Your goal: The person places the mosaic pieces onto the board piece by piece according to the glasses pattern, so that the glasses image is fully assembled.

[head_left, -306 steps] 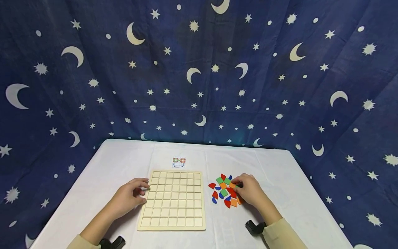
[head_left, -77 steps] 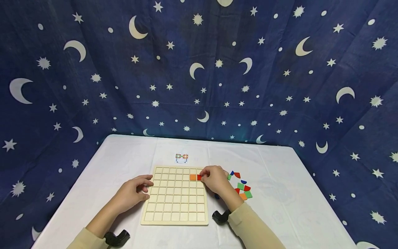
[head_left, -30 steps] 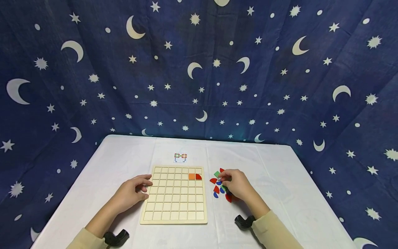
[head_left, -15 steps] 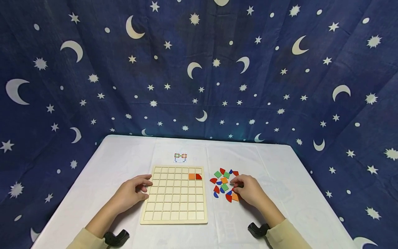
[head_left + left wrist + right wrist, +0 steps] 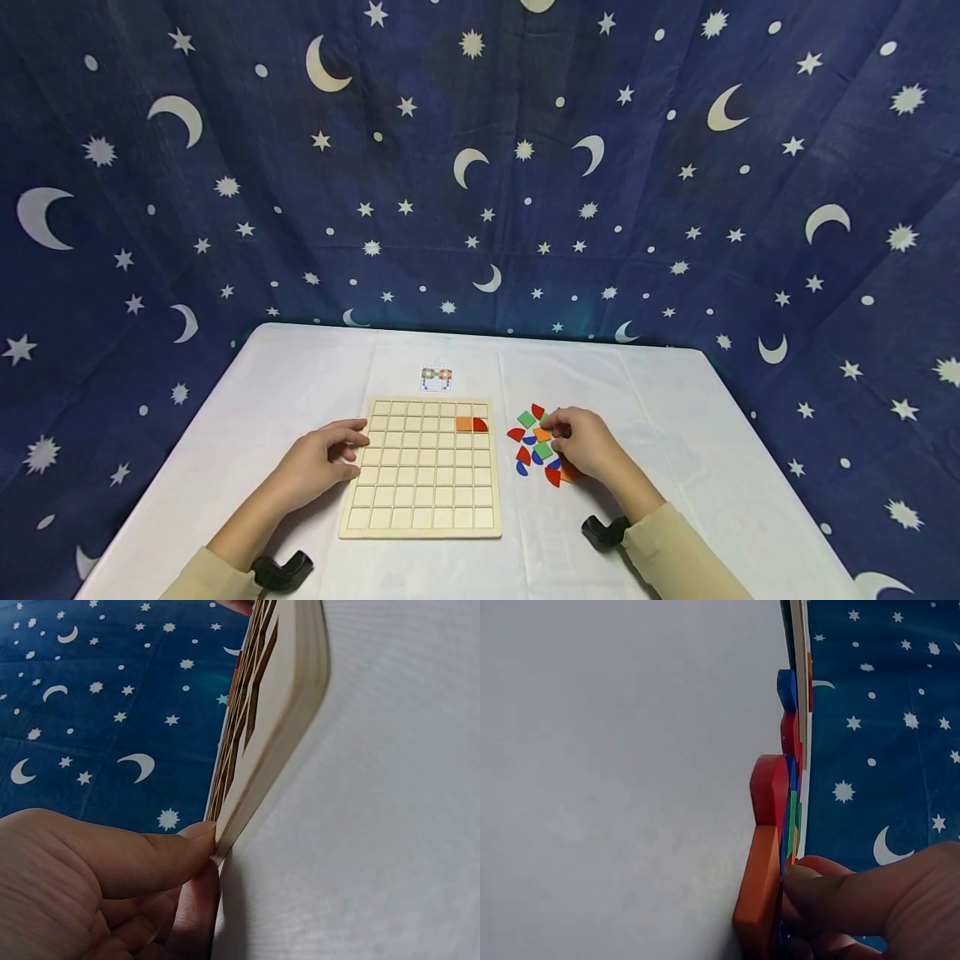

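My left hand [image 5: 318, 462] rests at the left edge of a wooden grid board [image 5: 420, 533], thumb and fingertips touching its side. In the left wrist view, the thumb [image 5: 150, 859] lies against the board's rim. An orange square tile [image 5: 464, 424] and a red quarter-circle tile [image 5: 480, 425] sit side by side in the second row, at the right. Over the loose tiles, my right hand [image 5: 588, 442] has index finger and thumb apart, tips right at another orange square tile [image 5: 542, 434]. The right wrist view shows its thumb [image 5: 817, 892] low beside the tiles.
Around the right hand lie green squares [image 5: 527, 419], red quarter circles [image 5: 516, 434] and blue pieces [image 5: 522, 468]. A small pattern card [image 5: 437, 377] lies behind the board on the white tablecloth [image 5: 645, 400]. A starry blue curtain [image 5: 480, 250] hangs behind.
A red quarter circle was put beside the orange square on the board. My right hand then went back to the loose tiles, moving right, then slightly left. The left hand stayed.
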Demonstrator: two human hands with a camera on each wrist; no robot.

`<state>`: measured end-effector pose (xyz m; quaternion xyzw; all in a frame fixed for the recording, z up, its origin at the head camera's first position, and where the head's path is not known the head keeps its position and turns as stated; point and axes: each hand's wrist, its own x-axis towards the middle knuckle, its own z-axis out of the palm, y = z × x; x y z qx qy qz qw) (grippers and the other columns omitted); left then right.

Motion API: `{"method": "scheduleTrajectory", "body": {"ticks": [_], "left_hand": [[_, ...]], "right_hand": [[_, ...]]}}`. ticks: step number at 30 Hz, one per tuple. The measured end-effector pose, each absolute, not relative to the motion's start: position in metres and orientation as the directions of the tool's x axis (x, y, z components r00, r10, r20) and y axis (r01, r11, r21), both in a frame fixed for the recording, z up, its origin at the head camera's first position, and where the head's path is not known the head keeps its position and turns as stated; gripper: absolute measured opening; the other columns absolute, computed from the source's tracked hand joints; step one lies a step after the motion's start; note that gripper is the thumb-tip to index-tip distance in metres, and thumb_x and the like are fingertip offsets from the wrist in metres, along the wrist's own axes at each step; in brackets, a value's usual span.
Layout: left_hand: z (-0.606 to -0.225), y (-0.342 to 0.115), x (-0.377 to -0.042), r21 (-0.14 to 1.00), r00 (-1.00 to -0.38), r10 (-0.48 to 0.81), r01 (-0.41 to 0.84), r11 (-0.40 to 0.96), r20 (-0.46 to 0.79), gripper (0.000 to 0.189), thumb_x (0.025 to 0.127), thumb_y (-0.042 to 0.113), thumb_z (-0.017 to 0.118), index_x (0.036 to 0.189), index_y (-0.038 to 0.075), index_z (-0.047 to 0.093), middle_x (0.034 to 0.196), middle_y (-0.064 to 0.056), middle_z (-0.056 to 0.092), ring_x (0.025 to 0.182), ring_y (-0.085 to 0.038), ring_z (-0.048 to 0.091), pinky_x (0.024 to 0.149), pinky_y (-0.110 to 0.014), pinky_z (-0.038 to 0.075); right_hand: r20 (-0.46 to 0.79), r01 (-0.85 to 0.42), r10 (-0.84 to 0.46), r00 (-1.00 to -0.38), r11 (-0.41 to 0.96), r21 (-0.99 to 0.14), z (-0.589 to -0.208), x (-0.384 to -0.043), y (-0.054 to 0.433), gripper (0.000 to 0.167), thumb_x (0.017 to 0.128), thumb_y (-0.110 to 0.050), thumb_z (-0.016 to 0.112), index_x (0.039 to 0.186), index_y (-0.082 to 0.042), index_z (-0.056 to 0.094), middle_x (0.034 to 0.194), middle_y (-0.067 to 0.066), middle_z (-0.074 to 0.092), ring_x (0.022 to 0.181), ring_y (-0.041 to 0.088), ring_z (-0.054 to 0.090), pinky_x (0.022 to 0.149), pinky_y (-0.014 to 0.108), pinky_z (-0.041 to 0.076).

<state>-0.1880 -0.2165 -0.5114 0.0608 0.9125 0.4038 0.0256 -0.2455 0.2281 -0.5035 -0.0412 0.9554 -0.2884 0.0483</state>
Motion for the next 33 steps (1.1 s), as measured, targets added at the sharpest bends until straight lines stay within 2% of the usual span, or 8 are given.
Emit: {"method": "scheduleTrajectory", "body": {"ticks": [7,14,24,29,33], "left_hand": [[-0.510,-0.215,-0.188,0.741,-0.992,0.128,0.080,0.667,-0.008,0.040,0.080,0.005,0.089,0.118,0.016,0.079,0.155,-0.003,0.063,0.094,-0.012,0.060,0.087,-0.027,0.046],[-0.510,-0.216,-0.188,0.736,-0.992,0.127,0.084,0.671,-0.002,0.040,0.080,0.005,0.089,0.117,0.016,0.079,0.155,-0.003,0.063,0.094,-0.011,0.060,0.089,-0.028,0.045],[-0.512,-0.217,-0.187,0.734,-0.991,0.132,0.095,0.673,0.008,0.040,0.079,0.005,0.089,0.116,0.017,0.079,0.154,-0.002,0.064,0.094,-0.011,0.060,0.088,-0.026,0.045],[-0.511,-0.217,-0.188,0.741,-0.991,0.134,0.091,0.665,0.002,0.040,0.080,0.005,0.089,0.116,0.017,0.079,0.155,-0.002,0.063,0.094,-0.011,0.060,0.088,-0.025,0.046],[-0.511,-0.217,-0.188,0.744,-0.991,0.135,0.091,0.662,0.000,0.040,0.080,0.005,0.089,0.117,0.017,0.079,0.155,-0.002,0.064,0.094,-0.010,0.060,0.088,-0.025,0.046]], "right_hand": [[-0.084,-0.066,-0.123,-0.989,0.868,-0.491,-0.504,-0.253,0.222,0.026,0.091,0.000,0.080,0.107,-0.021,0.080,0.092,-0.001,0.063,0.092,0.020,0.055,0.092,0.041,0.056],[-0.086,-0.086,-0.147,-0.985,0.866,-0.493,-0.501,-0.255,0.219,0.016,0.093,-0.005,0.081,0.103,-0.017,0.075,0.085,0.001,0.060,0.088,0.020,0.052,0.081,0.036,0.049],[-0.049,-0.102,-0.150,-0.987,0.843,-0.527,-0.494,-0.242,0.201,0.018,0.091,-0.008,0.085,0.104,-0.015,0.075,0.083,0.000,0.059,0.088,0.019,0.052,0.081,0.036,0.049],[-0.035,-0.126,-0.178,-0.983,0.812,-0.570,-0.495,-0.237,0.187,0.019,0.091,-0.008,0.085,0.104,-0.018,0.076,0.081,-0.003,0.059,0.082,0.015,0.055,0.089,0.040,0.051],[-0.039,-0.153,-0.217,-0.975,0.794,-0.589,-0.496,-0.236,0.175,0.018,0.091,-0.011,0.085,0.103,-0.019,0.076,0.081,-0.004,0.060,0.079,0.014,0.056,0.081,0.033,0.052]]}}
